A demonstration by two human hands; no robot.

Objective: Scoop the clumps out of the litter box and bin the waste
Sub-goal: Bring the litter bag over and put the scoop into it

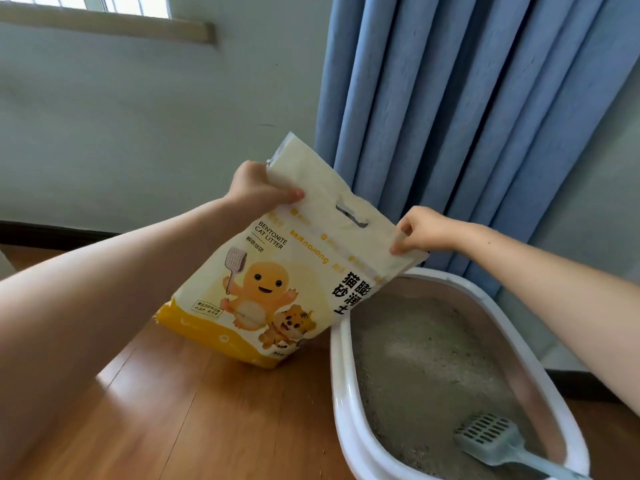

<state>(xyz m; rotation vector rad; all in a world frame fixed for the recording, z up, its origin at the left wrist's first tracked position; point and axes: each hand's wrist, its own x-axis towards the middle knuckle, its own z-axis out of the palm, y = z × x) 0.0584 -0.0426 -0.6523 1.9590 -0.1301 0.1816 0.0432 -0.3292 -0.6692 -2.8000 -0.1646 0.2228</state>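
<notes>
From the head view, your left hand (pixel 258 190) pinches the far-left top corner of the one cream and yellow plastic bag of bentonite cat litter (pixel 277 271), and your right hand (pixel 420 230) pinches the opposite top corner, fingers curled over the edge. Both grips are clamped on the bag. It tilts, its base on the brown wooden floor (pixel 173 410) just left of the one white-rimmed oval plastic litter box (pixel 341 379), its top leaning over the box's far-left rim.

The box sits to the right, filled with grey litter (pixel 415 358); I can't pick out distinct clumps. One grey-blue slotted plastic scoop (pixel 498 441) lies in the near end of the box, head toward the far left and handle running near-right over the rim.

The scoop lies near and below your right hand, which is the closer one; judging by that, you'd free it from the bag and reach back toward yourself along the handle. No bin is in view.
</notes>
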